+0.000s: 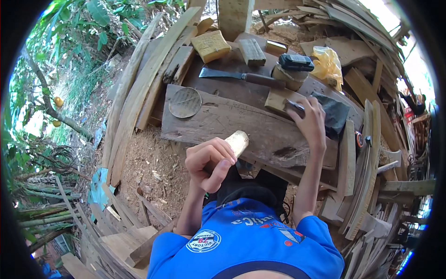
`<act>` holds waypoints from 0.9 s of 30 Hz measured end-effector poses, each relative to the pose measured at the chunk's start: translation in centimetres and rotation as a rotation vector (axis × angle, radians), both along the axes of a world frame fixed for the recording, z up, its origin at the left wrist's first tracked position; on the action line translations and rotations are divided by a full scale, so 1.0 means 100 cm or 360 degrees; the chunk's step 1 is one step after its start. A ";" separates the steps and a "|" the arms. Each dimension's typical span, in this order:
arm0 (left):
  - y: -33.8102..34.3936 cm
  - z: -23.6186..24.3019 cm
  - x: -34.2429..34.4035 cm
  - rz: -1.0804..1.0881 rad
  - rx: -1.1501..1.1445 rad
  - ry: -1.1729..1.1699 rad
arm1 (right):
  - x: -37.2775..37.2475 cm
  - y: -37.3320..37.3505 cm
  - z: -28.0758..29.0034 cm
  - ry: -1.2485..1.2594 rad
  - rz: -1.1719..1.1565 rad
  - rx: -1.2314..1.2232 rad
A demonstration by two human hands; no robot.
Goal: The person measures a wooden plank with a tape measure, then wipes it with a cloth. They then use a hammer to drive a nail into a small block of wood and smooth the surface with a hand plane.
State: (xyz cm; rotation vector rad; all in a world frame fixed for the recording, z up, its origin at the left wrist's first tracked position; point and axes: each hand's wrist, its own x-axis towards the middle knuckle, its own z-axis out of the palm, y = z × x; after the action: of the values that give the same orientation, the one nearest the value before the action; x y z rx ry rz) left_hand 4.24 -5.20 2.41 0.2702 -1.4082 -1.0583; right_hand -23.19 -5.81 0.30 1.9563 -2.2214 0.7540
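My left hand (pixel 210 163) is closed around a short pale piece of wood (pixel 238 142), its end standing out past the fingers above the near edge of the bench plank (pixel 218 114). Farther right, my right hand (pixel 311 120) has its fingers on a small dark, shiny object (pixel 295 108); its kind I cannot make out. That object is over a flat wooden block (pixel 276 100). Just right of the hand lies a dark grey, flat-sided piece (pixel 333 115). Beyond the block rests a broad-bladed knife (pixel 241 77) with a brown handle.
A round wooden disc (pixel 185 102) lies on the plank's left. At the back are a yellowish wood block (pixel 210 46), a grey block (pixel 252 52), a black device (pixel 296 62) on a round stump, and a yellow plastic bag (pixel 326 66). Long boards (pixel 139 97) lean at left.
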 end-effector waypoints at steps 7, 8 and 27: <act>-0.001 0.003 0.000 0.0011 0.0013 -0.0070 | 0.044 -0.107 -0.023 0.0810 0.0343 0.0124; 0.000 0.002 0.002 0.0028 0.0028 -0.0057 | 0.045 -0.112 -0.021 0.0826 0.0348 0.0271; -0.009 -0.007 0.007 -0.0019 -0.0003 0.0056 | 0.027 0.004 0.167 0.0184 0.0810 -0.0832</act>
State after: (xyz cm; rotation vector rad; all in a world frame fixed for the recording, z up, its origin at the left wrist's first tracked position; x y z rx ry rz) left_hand 4.89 -6.10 1.75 0.2407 -1.3806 -1.0669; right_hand -20.50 -5.37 17.01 2.2004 -1.2770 1.1005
